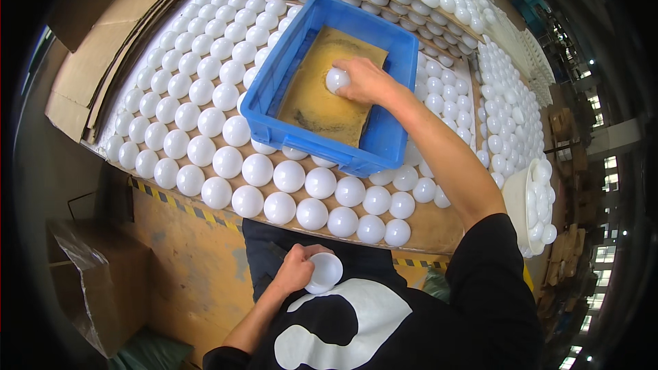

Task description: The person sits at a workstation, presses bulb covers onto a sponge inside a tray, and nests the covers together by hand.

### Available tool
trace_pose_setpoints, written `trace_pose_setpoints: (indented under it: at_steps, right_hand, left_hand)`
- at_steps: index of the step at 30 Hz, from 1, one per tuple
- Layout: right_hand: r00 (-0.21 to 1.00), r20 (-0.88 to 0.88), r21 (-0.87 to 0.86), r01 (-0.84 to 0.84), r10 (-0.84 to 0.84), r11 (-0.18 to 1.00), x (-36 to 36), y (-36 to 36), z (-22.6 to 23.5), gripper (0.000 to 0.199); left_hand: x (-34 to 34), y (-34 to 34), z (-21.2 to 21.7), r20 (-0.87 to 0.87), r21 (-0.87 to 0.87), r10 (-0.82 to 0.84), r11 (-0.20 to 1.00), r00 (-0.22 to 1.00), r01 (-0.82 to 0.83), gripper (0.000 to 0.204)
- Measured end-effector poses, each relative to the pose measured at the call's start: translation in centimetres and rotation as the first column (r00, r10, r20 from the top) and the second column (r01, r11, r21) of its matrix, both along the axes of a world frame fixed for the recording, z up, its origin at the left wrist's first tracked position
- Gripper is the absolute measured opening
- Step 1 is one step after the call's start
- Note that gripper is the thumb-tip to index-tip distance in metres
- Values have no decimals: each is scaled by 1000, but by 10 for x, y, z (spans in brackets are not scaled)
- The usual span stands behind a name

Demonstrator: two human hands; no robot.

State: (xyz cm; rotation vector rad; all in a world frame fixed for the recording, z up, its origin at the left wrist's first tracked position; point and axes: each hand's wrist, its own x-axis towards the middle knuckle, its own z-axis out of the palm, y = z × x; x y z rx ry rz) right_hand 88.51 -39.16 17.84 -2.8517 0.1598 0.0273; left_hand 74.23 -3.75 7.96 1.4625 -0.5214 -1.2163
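Hands are both busy, and each one has a round white plastic shell. The right hand (367,82) reaches far out into the blue plastic bin (404,55), which sits on top of the rows of white domes on the cardboard tray (439,229). Its fingers are wrapped over a small white plastic dome (336,79) and press it down on the sheet of brown sandpaper-like board (312,106) that lines the bin floor. The dome sits just to the left of the palm, near the far right part of the brown sheet — so it is under the fingertips, not in the middle of the bin.

The left hand (296,268) is close to the body, below the near edge of the tray, over the dark trousers. It is closed around a second white plastic dome (324,273), which pokes out to the right of the fingers with its open side partly showing.

So the bin's dome belongs to the right hand — the left one is well apart from it, with the whole near rim of the bin and three rows of white domes (274,178) in between.

A stack of white shells (536,205) stands at the right edge of the tray, beside the right elbow.
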Motion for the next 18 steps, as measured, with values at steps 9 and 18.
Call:
trace_pose_setpoints:
  at_steps: [9, 18]
  right_hand:
    - [999, -26, -16, 29, -29, 999, 4, 8, -3, 41]
    - [993, -94, -60, 60, -65, 996, 11, 1, 5, 50]
  left_hand:
    - [9, -14, 5, 57, 68, -92, 994, 994, 88, 50]
    - [-2, -14, 8, 122, 82, -85, 994, 989, 75, 48]
